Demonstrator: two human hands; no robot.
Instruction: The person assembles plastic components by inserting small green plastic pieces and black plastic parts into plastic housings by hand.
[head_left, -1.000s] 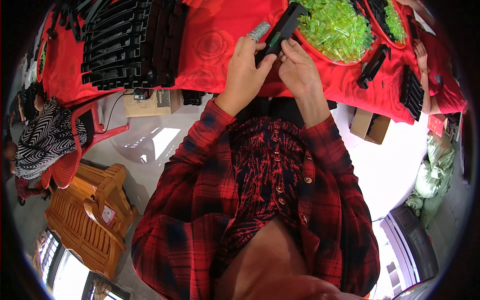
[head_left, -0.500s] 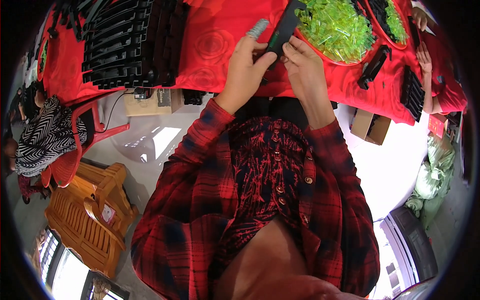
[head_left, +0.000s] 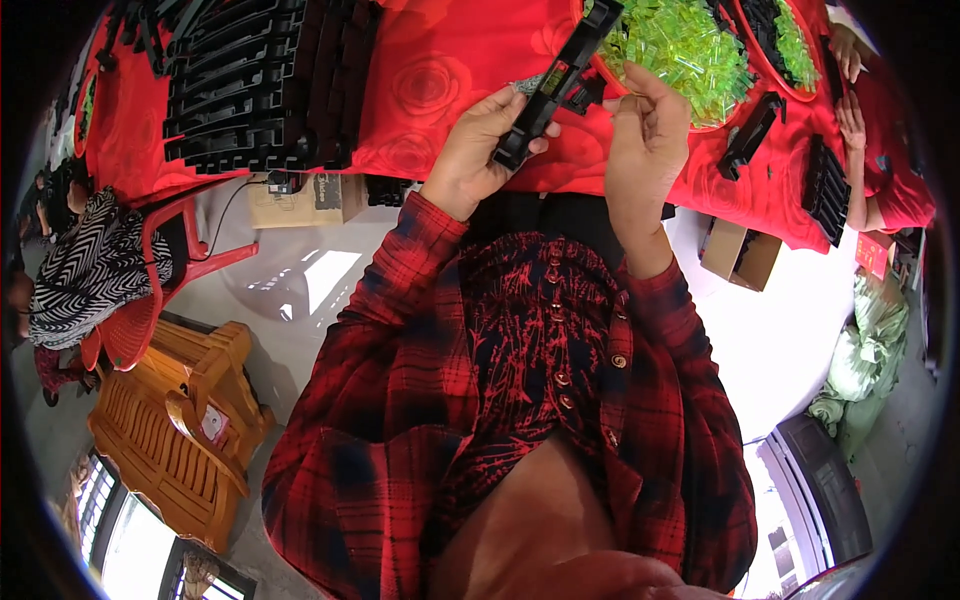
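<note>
My left hand [head_left: 478, 145] grips a long black plastic spirit level [head_left: 540, 108], tilted with its upper end to the right. A small yellow-green vial with a red spot shows in its middle. A grey-green wrap [head_left: 527, 85] covers one of my left fingers. Just right of the level, my right hand [head_left: 650, 140] is raised with fingers curled and thumb near the index finger; what they hold, if anything, I cannot make out. Behind it stands a red-rimmed tray [head_left: 712, 128] heaped with clear yellow-green vials [head_left: 680, 60].
Black level bodies [head_left: 265, 90] are stacked at the left on the red tablecloth [head_left: 430, 90]. A second tray [head_left: 780, 45] holds black and green pieces. Loose black bodies [head_left: 750, 135] lie at the right, near another person's hand [head_left: 851, 125]. An open carton [head_left: 740, 252] stands below the table.
The level has turned over to show its vial side and moved slightly down. My right hand has let go of it and moved right.
</note>
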